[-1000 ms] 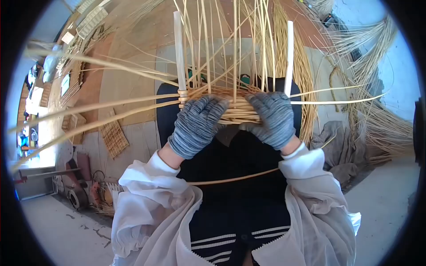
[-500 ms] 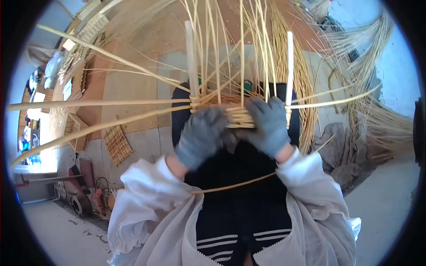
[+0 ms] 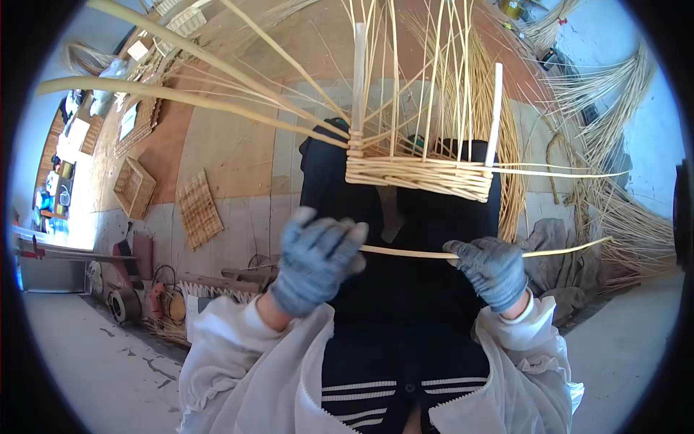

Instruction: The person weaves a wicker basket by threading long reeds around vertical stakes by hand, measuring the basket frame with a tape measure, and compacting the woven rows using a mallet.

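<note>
In grey work gloves, my left hand (image 3: 322, 257) and my right hand (image 3: 490, 266) are over my dark-clothed lap. A thin pale willow rod (image 3: 408, 252) stretches between them. My right hand is closed around it, and its tip sticks out to the right. The rod's left end runs into my left hand at the thumb; those fingers are curled and slightly blurred. Beyond my hands, a partly woven wicker basket piece (image 3: 419, 176) rests across my knees. Two thick pale posts stand at its corners, a left post (image 3: 358, 79) and a right post (image 3: 494, 116), with thin upright rods between.
Long rods (image 3: 195, 101) reach out from the weaving to the upper left. A bundle of willow rods (image 3: 512, 166) lies right of my legs, with more bundles (image 3: 614, 108) by the wall. A woven mat (image 3: 199, 208), a small basket (image 3: 134, 189) and grey cloth (image 3: 553, 253) lie on the floor.
Both hands have left the weaving and moved back toward my body. The loose rod from my lap is now held up between them. The weaving appears farther right in view.
</note>
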Available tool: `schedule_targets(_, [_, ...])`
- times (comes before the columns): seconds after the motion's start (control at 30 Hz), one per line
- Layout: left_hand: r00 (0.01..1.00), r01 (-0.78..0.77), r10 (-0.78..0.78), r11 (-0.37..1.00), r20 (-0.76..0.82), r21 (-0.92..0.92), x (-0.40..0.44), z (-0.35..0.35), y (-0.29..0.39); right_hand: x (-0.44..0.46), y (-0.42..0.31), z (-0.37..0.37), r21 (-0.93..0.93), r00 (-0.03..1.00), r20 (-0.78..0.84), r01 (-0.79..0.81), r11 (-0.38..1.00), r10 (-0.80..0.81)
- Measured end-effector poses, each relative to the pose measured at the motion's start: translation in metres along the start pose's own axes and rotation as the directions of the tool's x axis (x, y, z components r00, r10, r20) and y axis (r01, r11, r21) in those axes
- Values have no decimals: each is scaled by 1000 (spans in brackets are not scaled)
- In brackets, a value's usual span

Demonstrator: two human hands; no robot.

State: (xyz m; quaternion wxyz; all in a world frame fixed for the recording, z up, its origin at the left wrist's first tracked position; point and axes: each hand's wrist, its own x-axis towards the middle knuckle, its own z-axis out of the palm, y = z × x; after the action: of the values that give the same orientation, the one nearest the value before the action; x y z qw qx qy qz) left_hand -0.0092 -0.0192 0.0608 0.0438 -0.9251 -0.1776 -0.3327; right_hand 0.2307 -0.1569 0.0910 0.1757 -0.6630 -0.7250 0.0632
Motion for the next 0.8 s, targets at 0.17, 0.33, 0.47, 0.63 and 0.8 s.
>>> schedule_targets(0.17, [774, 633, -508, 586, 379, -506, -42, 31, -8, 4, -18, 3, 105, 842, -475, 342, 934, -255])
schedule_targets(0.33, [879, 462, -356, 468, 318, -753, -14, 47, -5, 36, -2, 32, 910, 986, -159, 168, 379, -55])
schedule_targets(0.47, [681, 621, -727, 508, 90, -596, 6, 83, -58, 80, -4, -7, 839, 961, -236, 277, 469, -144])
schedule_targets(0.63, [882, 437, -443, 897, -162, -75, -37, 139, -74, 183, -56, 71, 890, 742, -251, 429, 152, -622])
schedule_targets(0.8, [726, 687, -603, 609, 331, -397, 31, 88, -91, 282, -39, 67, 695, 654, -276, 642, 324, -704])
